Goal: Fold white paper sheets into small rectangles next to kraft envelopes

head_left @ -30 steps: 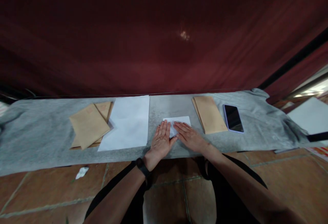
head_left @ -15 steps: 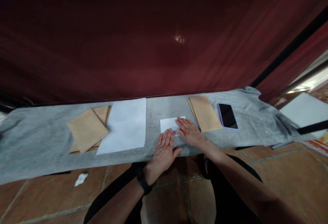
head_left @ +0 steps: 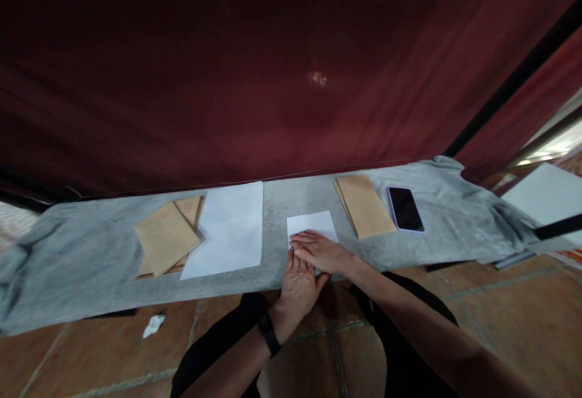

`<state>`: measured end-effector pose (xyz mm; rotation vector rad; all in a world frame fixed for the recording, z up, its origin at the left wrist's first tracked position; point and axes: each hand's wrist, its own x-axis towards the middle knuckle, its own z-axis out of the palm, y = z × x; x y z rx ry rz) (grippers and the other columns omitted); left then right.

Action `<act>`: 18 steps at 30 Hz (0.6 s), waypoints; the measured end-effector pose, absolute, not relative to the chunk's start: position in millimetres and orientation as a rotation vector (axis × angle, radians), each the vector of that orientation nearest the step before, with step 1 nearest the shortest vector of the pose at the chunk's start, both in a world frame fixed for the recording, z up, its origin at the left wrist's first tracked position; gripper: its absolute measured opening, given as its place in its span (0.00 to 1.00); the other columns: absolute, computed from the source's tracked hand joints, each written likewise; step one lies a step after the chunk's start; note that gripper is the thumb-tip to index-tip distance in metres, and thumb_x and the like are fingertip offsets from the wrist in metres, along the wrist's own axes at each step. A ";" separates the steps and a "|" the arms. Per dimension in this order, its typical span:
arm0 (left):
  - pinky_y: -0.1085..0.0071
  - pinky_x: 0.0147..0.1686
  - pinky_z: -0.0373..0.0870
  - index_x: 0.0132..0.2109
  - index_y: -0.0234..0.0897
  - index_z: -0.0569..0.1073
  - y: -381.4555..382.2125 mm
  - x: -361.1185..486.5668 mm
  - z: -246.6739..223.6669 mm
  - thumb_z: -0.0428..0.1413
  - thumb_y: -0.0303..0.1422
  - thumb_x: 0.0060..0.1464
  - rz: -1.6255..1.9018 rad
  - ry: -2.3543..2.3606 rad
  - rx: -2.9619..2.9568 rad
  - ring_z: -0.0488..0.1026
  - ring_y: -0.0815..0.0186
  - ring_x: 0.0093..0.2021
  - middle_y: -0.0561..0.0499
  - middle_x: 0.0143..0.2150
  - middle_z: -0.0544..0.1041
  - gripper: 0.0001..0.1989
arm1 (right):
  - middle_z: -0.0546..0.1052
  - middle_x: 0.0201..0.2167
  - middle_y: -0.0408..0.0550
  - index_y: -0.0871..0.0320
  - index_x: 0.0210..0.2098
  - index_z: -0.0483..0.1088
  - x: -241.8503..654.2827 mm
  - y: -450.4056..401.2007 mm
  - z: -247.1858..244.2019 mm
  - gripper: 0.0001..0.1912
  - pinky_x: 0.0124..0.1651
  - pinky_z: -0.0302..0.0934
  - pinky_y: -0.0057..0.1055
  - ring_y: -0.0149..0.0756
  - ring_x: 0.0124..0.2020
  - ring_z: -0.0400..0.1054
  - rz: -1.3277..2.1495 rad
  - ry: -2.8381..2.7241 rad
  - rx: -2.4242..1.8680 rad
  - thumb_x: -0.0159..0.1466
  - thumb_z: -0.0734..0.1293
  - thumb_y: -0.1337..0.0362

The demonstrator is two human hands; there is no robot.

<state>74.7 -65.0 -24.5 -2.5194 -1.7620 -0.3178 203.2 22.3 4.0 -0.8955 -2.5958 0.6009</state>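
A small white folded paper (head_left: pixel 313 221) lies on the grey cloth in front of me, its near part covered by my hands. My right hand (head_left: pixel 322 252) rests flat on it, fingers stretched out and pointing left. Just below, my left hand (head_left: pixel 299 283) lies palm down at the paper's near edge, its fingertips touching or tucked under the right fingers; I cannot tell which. Left of the hands are large white sheets (head_left: pixel 231 228). A couple of brown envelopes (head_left: pixel 366 207) sit to the right of the small paper.
More brown envelopes (head_left: pixel 168 237) are piled at the left, partly beside the white sheets. A phone (head_left: pixel 406 209) lies right of the envelopes. Grey cloth (head_left: pixel 91 252) covers the narrow bench. A dark red panel (head_left: pixel 273 94) stands behind it. A crumpled white scrap (head_left: pixel 153 325) is on the tiled floor.
My right hand has slid left and nearer across the paper, to the left hand's fingertips. The left hand has shifted slightly nearer to me. The view has moved a little.
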 end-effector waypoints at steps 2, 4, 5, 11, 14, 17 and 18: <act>0.43 0.64 0.60 0.63 0.19 0.67 -66.0 78.2 -28.3 0.56 0.47 0.61 -0.353 -1.768 -2.500 0.62 0.41 0.68 0.24 0.65 0.68 0.36 | 0.70 0.65 0.52 0.60 0.61 0.70 196.6 23.3 2.0 0.25 0.72 0.50 0.40 0.36 0.68 0.60 0.591 -2.617 -0.900 0.76 0.51 0.57; 0.42 0.64 0.60 0.63 0.19 0.67 -65.8 80.1 -28.9 0.56 0.48 0.60 -0.376 -1.762 -2.497 0.61 0.40 0.68 0.25 0.65 0.67 0.36 | 0.68 0.66 0.53 0.60 0.62 0.69 192.0 27.2 -1.0 0.24 0.73 0.49 0.40 0.36 0.68 0.59 0.552 -2.612 -0.934 0.76 0.53 0.58; 0.41 0.64 0.59 0.63 0.19 0.66 -65.5 80.5 -28.1 0.56 0.49 0.60 -0.378 -1.752 -2.501 0.60 0.39 0.69 0.25 0.65 0.67 0.37 | 0.68 0.66 0.53 0.60 0.62 0.69 190.1 29.9 -2.8 0.23 0.73 0.48 0.41 0.36 0.69 0.58 0.530 -2.609 -0.947 0.76 0.54 0.58; 0.41 0.66 0.57 0.64 0.20 0.67 -63.8 79.3 -18.2 0.56 0.52 0.60 -0.323 -1.693 -2.514 0.58 0.38 0.69 0.27 0.65 0.68 0.39 | 0.65 0.68 0.52 0.60 0.64 0.67 179.5 47.3 -12.8 0.24 0.74 0.47 0.42 0.37 0.70 0.57 0.481 -2.566 -1.064 0.75 0.54 0.58; 0.41 0.67 0.55 0.64 0.22 0.67 -63.0 79.1 -14.4 0.53 0.53 0.61 -0.286 -1.697 -2.523 0.59 0.40 0.69 0.27 0.66 0.68 0.39 | 0.65 0.68 0.51 0.58 0.65 0.66 176.7 54.0 -15.6 0.23 0.74 0.48 0.44 0.37 0.70 0.57 0.493 -2.538 -1.097 0.75 0.54 0.58; 0.42 0.68 0.53 0.64 0.21 0.68 -62.7 79.1 -12.7 0.52 0.54 0.62 -0.233 -1.700 -2.530 0.61 0.40 0.69 0.27 0.66 0.67 0.39 | 0.64 0.68 0.51 0.58 0.65 0.66 175.4 57.7 -16.5 0.24 0.74 0.48 0.45 0.38 0.70 0.56 0.506 -2.527 -1.120 0.76 0.54 0.58; 0.43 0.69 0.52 0.64 0.20 0.67 -62.6 78.9 -12.8 0.52 0.54 0.62 -0.222 -1.699 -2.534 0.61 0.40 0.69 0.27 0.66 0.66 0.40 | 0.64 0.68 0.51 0.58 0.65 0.65 175.1 58.2 -16.2 0.24 0.74 0.48 0.45 0.37 0.70 0.56 0.510 -2.528 -1.124 0.76 0.53 0.57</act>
